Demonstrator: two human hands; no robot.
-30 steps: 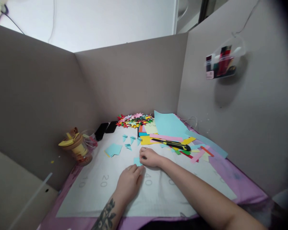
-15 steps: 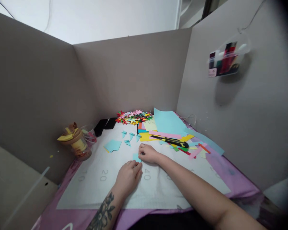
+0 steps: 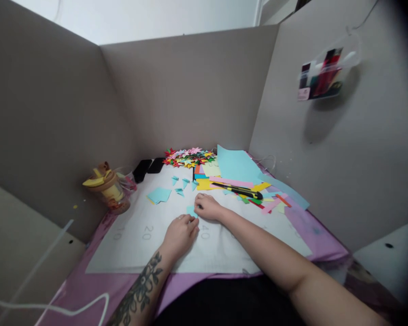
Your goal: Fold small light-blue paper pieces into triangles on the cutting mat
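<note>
A small light-blue paper piece (image 3: 191, 210) lies on the white sheet between my hands. My left hand (image 3: 181, 233), fingers curled together, presses its lower edge. My right hand (image 3: 206, 207) is closed with its fingertips pinching the paper's right side. Just beyond are several small folded light-blue pieces (image 3: 185, 183). Left of them lies a stack of light-blue squares (image 3: 160, 195). A black and yellow cutter (image 3: 245, 192) rests on coloured paper strips beyond my right hand.
Colourful folded paper stars (image 3: 188, 157) are heaped at the back, beside a large light-blue sheet (image 3: 236, 165). Two black phones (image 3: 143, 170) and a brown-and-yellow cup (image 3: 112, 192) stand or lie at left. Grey panels (image 3: 190, 90) enclose the table.
The camera view has tilted down, so the table and both hands appear slightly higher. Both hands remain at the small blue paper, with little visible movement.
</note>
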